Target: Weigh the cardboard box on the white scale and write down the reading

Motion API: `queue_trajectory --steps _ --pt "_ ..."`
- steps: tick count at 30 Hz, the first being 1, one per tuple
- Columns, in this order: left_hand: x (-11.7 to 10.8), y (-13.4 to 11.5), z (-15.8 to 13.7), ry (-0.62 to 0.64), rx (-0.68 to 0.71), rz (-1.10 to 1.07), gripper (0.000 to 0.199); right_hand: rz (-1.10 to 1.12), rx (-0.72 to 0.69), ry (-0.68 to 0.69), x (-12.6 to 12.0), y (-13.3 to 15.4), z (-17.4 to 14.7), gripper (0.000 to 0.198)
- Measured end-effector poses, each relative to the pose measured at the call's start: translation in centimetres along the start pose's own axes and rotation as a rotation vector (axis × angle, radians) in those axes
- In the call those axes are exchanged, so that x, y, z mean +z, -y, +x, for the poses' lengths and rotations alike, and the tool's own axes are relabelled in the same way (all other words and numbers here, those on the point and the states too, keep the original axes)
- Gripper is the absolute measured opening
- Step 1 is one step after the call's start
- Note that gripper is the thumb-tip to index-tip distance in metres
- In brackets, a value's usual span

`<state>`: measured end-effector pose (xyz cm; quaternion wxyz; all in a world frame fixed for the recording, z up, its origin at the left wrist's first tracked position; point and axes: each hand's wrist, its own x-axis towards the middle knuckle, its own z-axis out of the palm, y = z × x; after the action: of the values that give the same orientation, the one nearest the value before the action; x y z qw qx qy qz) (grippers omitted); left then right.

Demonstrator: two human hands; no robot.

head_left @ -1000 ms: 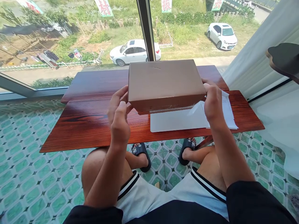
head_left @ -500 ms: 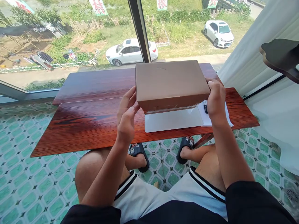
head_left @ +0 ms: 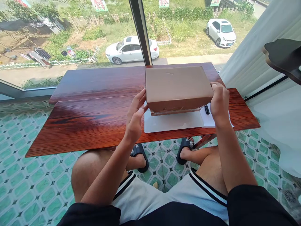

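Observation:
Between my two hands is a brown cardboard box point(head_left: 178, 84), its top closed and clear tape showing along its lower front edge. My left hand point(head_left: 136, 116) grips the box's left end, the thumb near the front corner. At the right end my right hand point(head_left: 219, 99) holds on with curled fingers, some of them hidden behind the box. Beneath the box lies a flat silver-grey panel point(head_left: 172, 124), like a closed laptop, partly covered from view. White papers point(head_left: 208, 121) with a small black object point(head_left: 207, 110) on them lie beside it, under my right hand.
The reddish-brown wooden table point(head_left: 77, 122) reaches to the window, whose dark frame post point(head_left: 141, 31) rises behind the box. A white curtain point(head_left: 256, 56) hangs at the right, near a dark wavy-edged wooden piece point(head_left: 283, 58). My knees are close to the table's front edge.
Both hands have carried the box a little to the right and slightly down. More of the black object on the papers shows now.

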<state>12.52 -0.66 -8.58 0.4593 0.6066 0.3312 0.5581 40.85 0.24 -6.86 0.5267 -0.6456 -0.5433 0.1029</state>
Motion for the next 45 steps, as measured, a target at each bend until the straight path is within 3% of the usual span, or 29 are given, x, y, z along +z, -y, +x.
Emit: queue_trajectory --steps 14,36,45 --pt "-0.1 1.6 0.1 0.000 -0.016 0.000 0.056 0.030 0.044 -0.003 0.2 -0.5 -0.3 0.035" --pt "-0.3 2.3 0.0 -0.048 -0.078 -0.016 0.054 -0.031 0.086 0.034 0.3 -0.7 -0.5 0.040" --pt "-0.7 1.7 0.6 -0.102 -0.092 0.077 0.042 -0.078 0.080 0.071 -0.2 -1.0 -0.2 0.049"
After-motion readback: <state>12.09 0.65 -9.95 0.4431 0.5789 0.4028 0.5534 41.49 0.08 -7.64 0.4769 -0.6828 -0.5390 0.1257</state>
